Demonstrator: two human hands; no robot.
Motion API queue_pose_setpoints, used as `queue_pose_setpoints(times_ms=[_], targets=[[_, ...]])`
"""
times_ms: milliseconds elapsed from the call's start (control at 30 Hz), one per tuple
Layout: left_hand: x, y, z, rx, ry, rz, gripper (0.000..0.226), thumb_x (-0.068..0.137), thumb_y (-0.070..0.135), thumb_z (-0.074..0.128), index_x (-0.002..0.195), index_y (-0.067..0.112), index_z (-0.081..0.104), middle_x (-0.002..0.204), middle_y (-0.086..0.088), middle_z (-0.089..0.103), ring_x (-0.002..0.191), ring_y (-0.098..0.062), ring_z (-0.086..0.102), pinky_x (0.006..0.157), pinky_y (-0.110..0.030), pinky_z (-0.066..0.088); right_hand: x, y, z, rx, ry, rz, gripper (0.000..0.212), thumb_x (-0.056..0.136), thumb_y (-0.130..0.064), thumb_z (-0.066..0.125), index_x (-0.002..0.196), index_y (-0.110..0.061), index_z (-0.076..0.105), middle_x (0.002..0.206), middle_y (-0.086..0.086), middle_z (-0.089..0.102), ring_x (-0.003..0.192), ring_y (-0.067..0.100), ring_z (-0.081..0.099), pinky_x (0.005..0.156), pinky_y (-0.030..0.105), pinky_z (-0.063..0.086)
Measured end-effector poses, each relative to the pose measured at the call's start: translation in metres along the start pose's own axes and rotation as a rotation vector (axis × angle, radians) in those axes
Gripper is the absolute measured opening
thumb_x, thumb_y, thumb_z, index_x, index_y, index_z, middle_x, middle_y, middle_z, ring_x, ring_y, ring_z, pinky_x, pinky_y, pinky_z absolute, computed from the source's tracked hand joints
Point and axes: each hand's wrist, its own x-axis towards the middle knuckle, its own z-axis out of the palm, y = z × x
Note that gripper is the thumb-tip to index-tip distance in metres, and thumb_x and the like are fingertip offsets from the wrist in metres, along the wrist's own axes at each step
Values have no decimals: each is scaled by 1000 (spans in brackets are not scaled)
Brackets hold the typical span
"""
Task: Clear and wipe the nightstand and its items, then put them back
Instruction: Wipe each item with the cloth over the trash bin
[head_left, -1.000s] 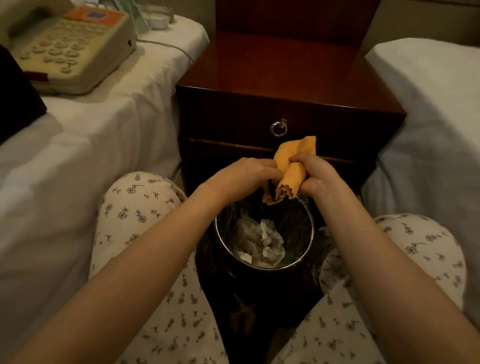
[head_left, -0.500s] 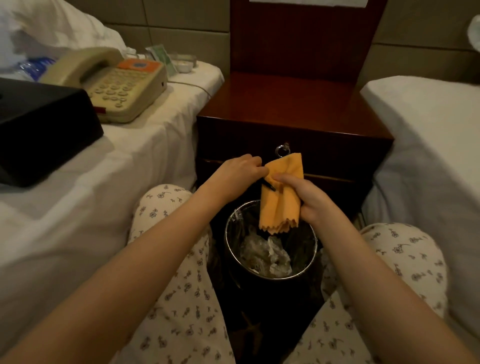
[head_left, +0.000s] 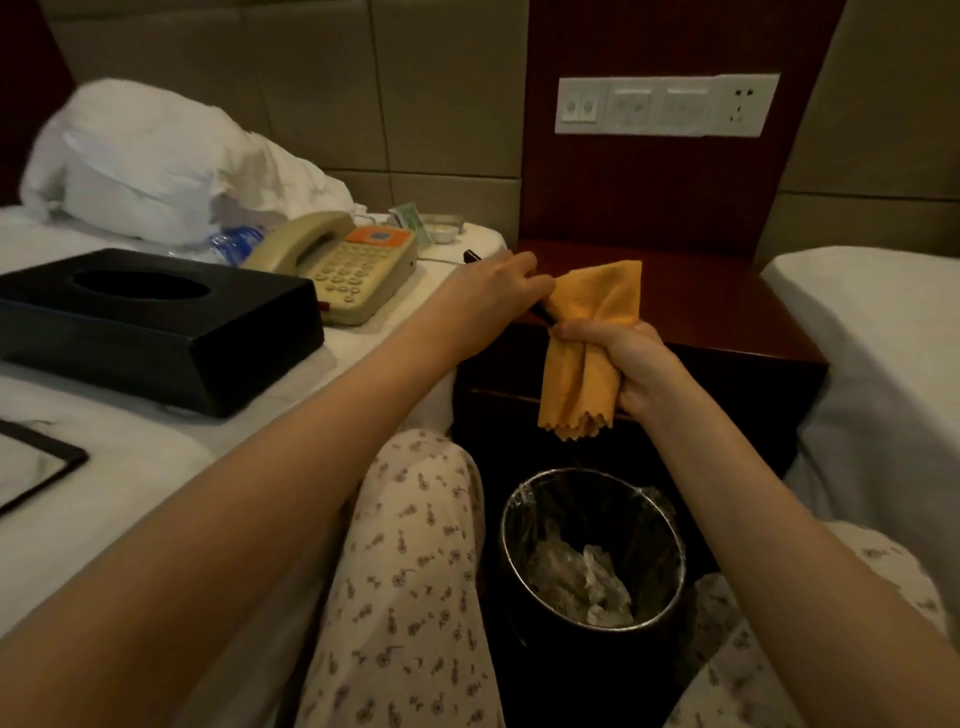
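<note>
The dark wooden nightstand (head_left: 701, 296) stands between two beds, its top bare. My right hand (head_left: 623, 364) is closed around a bunched orange cloth (head_left: 597, 301) at the nightstand's front left corner. My left hand (head_left: 493, 291) grips a black pen (head_left: 471, 255). One end sticks out past my fingers and the other end touches the cloth. On the left bed lie a beige telephone (head_left: 343, 270), a black tissue box (head_left: 156, 322), a water bottle (head_left: 234, 241) and a small dish (head_left: 441, 226).
A lined trash bin (head_left: 587, 471) with crumpled waste sits on the floor between my knees, in front of the nightstand. A white pillow (head_left: 156, 156) lies at the back left. The right bed (head_left: 872, 338) borders the nightstand. A switch panel (head_left: 665, 104) is on the wall.
Both hands rose from over the trash bin to the level of the nightstand top. The view tilted up. My left hand drew the pen leftwards out of the cloth.
</note>
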Motion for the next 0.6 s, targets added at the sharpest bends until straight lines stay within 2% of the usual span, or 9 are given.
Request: queue_pose_setpoints(times_ms=[100, 200, 333, 400, 500, 600], targets=[[-12, -20, -27, 43, 10, -65, 30, 95, 18, 46, 124, 13, 48, 122, -9, 51, 112, -25, 51, 77, -31, 44, -4, -14, 22, -13, -45, -36, 50, 74, -7, 74, 117, -7, 49, 97, 5, 60, 83, 18, 59, 62, 29, 48], [-31, -44, -47, 82, -7, -145, 24, 94, 9, 49, 118, 15, 52, 119, -5, 53, 107, -21, 53, 76, -29, 42, -10, -21, 56, -40, -128, -61, 44, 74, -9, 75, 110, -11, 49, 93, 2, 59, 79, 16, 58, 59, 28, 46], [-72, -71, -77, 55, -13, -265, 21, 92, 10, 53, 113, 14, 55, 114, -3, 55, 99, -18, 57, 75, -23, 41, -19, -24, 106, -65, -229, -89, 53, 71, -13, 79, 116, -12, 50, 96, 2, 60, 85, 16, 60, 73, 32, 51], [-94, -84, -89, 45, -29, -323, 21, 91, 9, 56, 112, 13, 56, 114, -5, 56, 98, -19, 59, 81, -26, 45, -25, -24, 130, -84, -316, -91, 56, 72, -15, 78, 119, -12, 49, 99, 2, 61, 87, 16, 60, 73, 31, 51], [-127, -103, -100, 38, -79, -425, 18, 91, 11, 57, 108, 12, 57, 111, -7, 56, 97, -22, 60, 85, -28, 47, -38, -20, 163, -129, -433, -115, 50, 76, -16, 75, 115, -19, 43, 93, -4, 56, 85, 14, 57, 71, 28, 49], [-158, -115, -109, 22, -97, -538, 16, 91, 14, 57, 106, 12, 60, 108, -6, 57, 96, -22, 57, 81, -25, 43, -54, -13, 192, -197, -478, -159, 48, 76, -19, 75, 109, -22, 40, 89, -7, 51, 91, 16, 54, 79, 33, 47]])
